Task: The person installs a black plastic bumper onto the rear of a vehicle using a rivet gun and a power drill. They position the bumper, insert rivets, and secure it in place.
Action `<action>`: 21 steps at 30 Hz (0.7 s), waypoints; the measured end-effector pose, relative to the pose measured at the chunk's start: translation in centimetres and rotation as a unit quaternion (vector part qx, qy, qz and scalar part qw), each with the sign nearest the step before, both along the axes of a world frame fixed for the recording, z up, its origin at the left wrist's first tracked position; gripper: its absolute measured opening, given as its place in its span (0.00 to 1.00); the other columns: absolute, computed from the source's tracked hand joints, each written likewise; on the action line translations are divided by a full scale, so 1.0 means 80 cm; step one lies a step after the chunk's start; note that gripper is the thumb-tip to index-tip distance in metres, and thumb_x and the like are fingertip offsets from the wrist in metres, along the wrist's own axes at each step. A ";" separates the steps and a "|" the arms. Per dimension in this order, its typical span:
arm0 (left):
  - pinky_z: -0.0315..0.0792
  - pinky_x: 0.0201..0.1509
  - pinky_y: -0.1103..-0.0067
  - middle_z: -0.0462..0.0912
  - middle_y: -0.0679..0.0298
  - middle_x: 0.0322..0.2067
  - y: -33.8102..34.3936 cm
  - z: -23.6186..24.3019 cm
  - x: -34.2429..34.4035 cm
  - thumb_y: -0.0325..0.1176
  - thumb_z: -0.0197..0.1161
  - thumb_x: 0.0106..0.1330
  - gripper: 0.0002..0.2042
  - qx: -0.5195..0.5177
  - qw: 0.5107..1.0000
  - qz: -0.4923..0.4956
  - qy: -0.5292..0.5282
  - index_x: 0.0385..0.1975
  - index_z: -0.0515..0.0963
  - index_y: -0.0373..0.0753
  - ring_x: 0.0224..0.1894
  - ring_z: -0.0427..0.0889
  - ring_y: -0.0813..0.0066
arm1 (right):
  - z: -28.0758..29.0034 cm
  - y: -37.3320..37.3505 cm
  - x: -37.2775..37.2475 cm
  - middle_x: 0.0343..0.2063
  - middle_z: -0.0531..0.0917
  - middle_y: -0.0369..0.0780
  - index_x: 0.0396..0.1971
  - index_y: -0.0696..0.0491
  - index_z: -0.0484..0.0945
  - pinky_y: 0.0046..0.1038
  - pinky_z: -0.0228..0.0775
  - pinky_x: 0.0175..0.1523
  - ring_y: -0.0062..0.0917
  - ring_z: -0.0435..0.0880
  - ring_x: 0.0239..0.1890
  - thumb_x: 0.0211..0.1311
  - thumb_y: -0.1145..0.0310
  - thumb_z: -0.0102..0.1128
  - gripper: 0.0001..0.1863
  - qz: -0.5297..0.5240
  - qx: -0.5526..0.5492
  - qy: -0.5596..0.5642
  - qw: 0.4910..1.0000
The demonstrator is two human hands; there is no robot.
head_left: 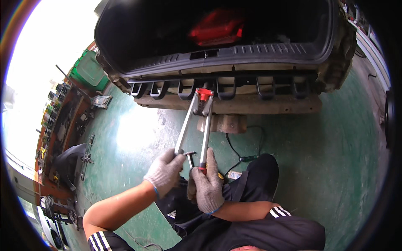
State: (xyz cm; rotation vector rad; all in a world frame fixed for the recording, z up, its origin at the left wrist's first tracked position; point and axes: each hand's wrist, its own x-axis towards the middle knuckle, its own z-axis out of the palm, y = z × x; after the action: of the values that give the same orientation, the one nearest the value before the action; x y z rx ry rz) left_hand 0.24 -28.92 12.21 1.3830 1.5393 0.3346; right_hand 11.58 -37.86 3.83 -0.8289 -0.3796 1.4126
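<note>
Both my hands wear grey-white knit gloves. My left hand [164, 169] is closed around the end of one silver arm of a long-handled riveter [183, 129]. Around the grip of its other arm, where some red shows, my right hand [207, 186] is closed. The two arms stand slightly apart. The tool's red head points away from me and meets the black slotted bracket [268, 85] along the car's rear; its tip is hard to make out there. Between the arms, beyond my hands, a small hammer [190, 153] is partly visible.
Above the bracket the car's trunk [201, 60] is open, with a blurred red object [217, 27] inside. A rusty cylinder [222, 124] sits under the rear beam [289, 106]. A green corded tool [250, 159] lies on the green floor. Cluttered shelving [63, 129] and a green bin [90, 71] stand left.
</note>
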 end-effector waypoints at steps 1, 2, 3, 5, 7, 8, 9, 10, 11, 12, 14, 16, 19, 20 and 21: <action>0.75 0.28 0.75 0.79 0.64 0.32 -0.003 -0.003 0.002 0.42 0.61 0.82 0.16 -0.008 1.000 0.001 -0.004 0.57 0.78 0.36 0.25 0.77 0.76 | 0.005 -0.002 -0.002 0.22 0.73 0.35 0.89 0.41 0.34 0.26 0.69 0.20 0.19 0.71 0.17 0.83 0.73 0.53 0.47 0.008 -0.011 0.024 1.000; 0.78 0.31 0.74 0.81 0.62 0.32 -0.006 -0.006 0.007 0.42 0.60 0.83 0.14 -0.017 1.000 0.002 -0.008 0.51 0.79 0.36 0.28 0.81 0.74 | 0.013 -0.001 -0.005 0.22 0.74 0.35 0.89 0.41 0.35 0.26 0.68 0.20 0.19 0.71 0.17 0.83 0.73 0.53 0.46 -0.002 0.007 0.080 0.997; 0.80 0.34 0.74 0.85 0.61 0.36 -0.013 -0.020 0.000 0.41 0.60 0.84 0.15 -0.057 0.996 0.030 -0.066 0.58 0.79 0.37 0.32 0.84 0.72 | 0.029 0.002 -0.004 0.23 0.74 0.36 0.88 0.41 0.39 0.26 0.70 0.21 0.19 0.72 0.18 0.83 0.73 0.53 0.44 0.003 0.038 0.086 0.996; 0.81 0.36 0.74 0.86 0.61 0.37 -0.015 -0.051 0.000 0.41 0.60 0.84 0.16 -0.062 0.977 0.059 -0.198 0.59 0.78 0.34 0.33 0.84 0.73 | 0.029 0.009 0.005 0.31 0.78 0.38 0.86 0.43 0.51 0.25 0.76 0.27 0.19 0.76 0.22 0.83 0.76 0.52 0.37 0.054 0.126 0.133 0.982; 0.78 0.33 0.75 0.83 0.64 0.33 -0.009 -0.038 -0.008 0.42 0.61 0.83 0.17 -0.064 0.984 0.022 -0.166 0.58 0.78 0.33 0.30 0.81 0.76 | 0.021 0.001 0.018 0.35 0.79 0.39 0.85 0.44 0.55 0.25 0.78 0.29 0.19 0.78 0.24 0.83 0.77 0.51 0.35 0.069 0.139 0.035 0.987; 0.76 0.31 0.76 0.82 0.66 0.30 -0.007 -0.022 -0.019 0.42 0.61 0.82 0.18 -0.077 0.991 -0.014 -0.110 0.57 0.78 0.33 0.27 0.80 0.77 | 0.014 -0.008 0.026 0.38 0.79 0.39 0.84 0.44 0.56 0.25 0.78 0.30 0.19 0.79 0.25 0.83 0.78 0.50 0.35 0.077 0.133 -0.014 0.988; 0.72 0.27 0.78 0.78 0.69 0.27 -0.008 -0.008 -0.025 0.41 0.63 0.81 0.17 -0.076 0.995 -0.030 -0.052 0.57 0.78 0.33 0.23 0.76 0.79 | 0.009 -0.021 0.037 0.42 0.79 0.40 0.84 0.44 0.57 0.25 0.80 0.31 0.19 0.80 0.27 0.83 0.80 0.48 0.34 0.107 0.127 -0.015 0.986; 0.72 0.26 0.78 0.78 0.68 0.27 -0.009 -0.005 -0.032 0.40 0.63 0.81 0.17 -0.074 0.995 -0.033 -0.050 0.58 0.77 0.33 0.22 0.75 0.79 | -0.009 -0.031 0.046 0.43 0.78 0.39 0.81 0.47 0.59 0.25 0.79 0.31 0.19 0.79 0.25 0.84 0.79 0.48 0.31 0.125 0.136 0.036 0.982; 0.71 0.24 0.78 0.78 0.68 0.27 -0.014 -0.009 -0.041 0.38 0.63 0.80 0.17 -0.075 0.995 -0.037 -0.050 0.59 0.76 0.33 0.21 0.75 0.79 | -0.020 -0.039 0.059 0.43 0.78 0.40 0.81 0.46 0.59 0.25 0.81 0.32 0.19 0.80 0.26 0.82 0.80 0.48 0.32 0.152 0.128 0.019 0.980; 0.71 0.23 0.78 0.77 0.68 0.27 -0.018 -0.011 -0.048 0.37 0.63 0.80 0.17 -0.079 0.995 -0.036 -0.050 0.60 0.76 0.33 0.20 0.74 0.79 | -0.029 -0.045 0.072 0.44 0.78 0.41 0.81 0.45 0.59 0.26 0.82 0.34 0.19 0.80 0.27 0.81 0.80 0.48 0.33 0.184 0.118 0.005 0.976; 0.71 0.24 0.78 0.77 0.68 0.27 -0.023 -0.012 -0.062 0.35 0.65 0.78 0.17 -0.072 0.996 -0.024 -0.039 0.60 0.76 0.33 0.21 0.75 0.80 | -0.055 -0.047 0.094 0.45 0.78 0.42 0.82 0.46 0.60 0.26 0.84 0.36 0.19 0.81 0.28 0.77 0.82 0.47 0.36 0.233 0.112 -0.013 0.966; 0.71 0.25 0.78 0.77 0.69 0.27 -0.017 -0.021 -0.086 0.34 0.65 0.77 0.17 -0.033 0.998 -0.046 -0.030 0.60 0.76 0.33 0.21 0.75 0.80 | -0.066 -0.050 0.127 0.47 0.79 0.44 0.84 0.43 0.57 0.26 0.84 0.36 0.19 0.81 0.28 0.76 0.84 0.47 0.39 0.275 0.106 -0.051 0.954; 0.76 0.36 0.73 0.78 0.66 0.29 0.003 -0.021 -0.130 0.35 0.69 0.74 0.19 0.019 0.986 -0.133 0.103 0.62 0.78 0.38 0.30 0.78 0.76 | -0.102 -0.059 0.160 0.49 0.80 0.44 0.88 0.36 0.48 0.26 0.83 0.35 0.21 0.81 0.28 0.69 0.88 0.51 0.51 0.227 0.074 -0.127 0.963; 0.77 0.39 0.71 0.78 0.64 0.30 0.009 -0.022 -0.133 0.36 0.69 0.73 0.20 0.053 0.970 -0.181 0.151 0.62 0.78 0.39 0.31 0.78 0.73 | -0.116 -0.063 0.165 0.48 0.81 0.44 0.88 0.35 0.47 0.26 0.83 0.35 0.21 0.81 0.28 0.68 0.89 0.51 0.53 0.189 0.058 -0.154 0.968; 0.78 0.42 0.66 0.79 0.58 0.30 0.010 -0.024 -0.132 0.36 0.70 0.73 0.19 0.090 0.959 -0.214 0.161 0.60 0.78 0.39 0.33 0.82 0.63 | -0.126 -0.064 0.170 0.49 0.80 0.44 0.88 0.34 0.45 0.27 0.82 0.32 0.22 0.81 0.27 0.68 0.89 0.51 0.54 0.153 0.058 -0.181 0.970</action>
State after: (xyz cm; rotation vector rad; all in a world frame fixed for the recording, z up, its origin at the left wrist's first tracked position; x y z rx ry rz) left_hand -10.29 -28.09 10.31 1.9436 1.4365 -0.0233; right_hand 25.16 -42.95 -6.27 -0.9622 -0.8935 1.5039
